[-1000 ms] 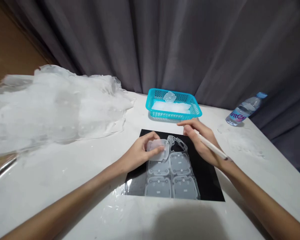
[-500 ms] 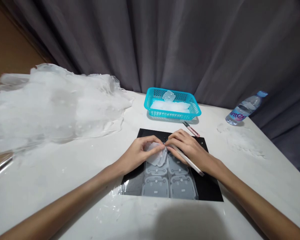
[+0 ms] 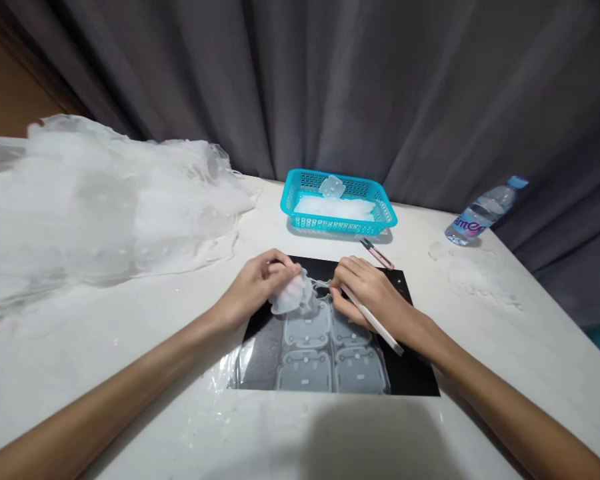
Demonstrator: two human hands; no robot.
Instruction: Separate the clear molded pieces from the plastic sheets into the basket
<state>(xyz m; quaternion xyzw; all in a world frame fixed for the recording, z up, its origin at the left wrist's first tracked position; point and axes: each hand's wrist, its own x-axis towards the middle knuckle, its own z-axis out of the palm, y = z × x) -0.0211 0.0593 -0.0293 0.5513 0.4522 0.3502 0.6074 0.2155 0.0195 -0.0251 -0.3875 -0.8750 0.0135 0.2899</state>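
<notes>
My left hand [image 3: 263, 283] pinches a translucent rounded silicone-like piece [image 3: 291, 297], tilted up off the sheet. A thin strip of scrap edge [image 3: 320, 285] stretches from that piece across to my right hand [image 3: 363, 290], whose fingertips close on it. Tucked along the same palm is a slim white pen-like tool [image 3: 375, 321], its near end pointing toward me. Below both hands lies the translucent moulded sheet [image 3: 307, 370] with several rounded panels, on a black flat board [image 3: 410, 373]. My right fingers cover part of its upper right panel.
A turquoise basket [image 3: 340, 227] behind the board holds white pieces, one leaning on its back wall. Pink-handled thread snips [image 3: 377, 254] lie before it. A large pile of white sheets [image 3: 105, 207] fills the left. At right are a water bottle [image 3: 485, 213] and clear scraps [image 3: 480, 277].
My right hand put down the snips by the basket and came to the sheet's edge. My left hand drew the piece left and lifted it, stretching the strip between the hands.
</notes>
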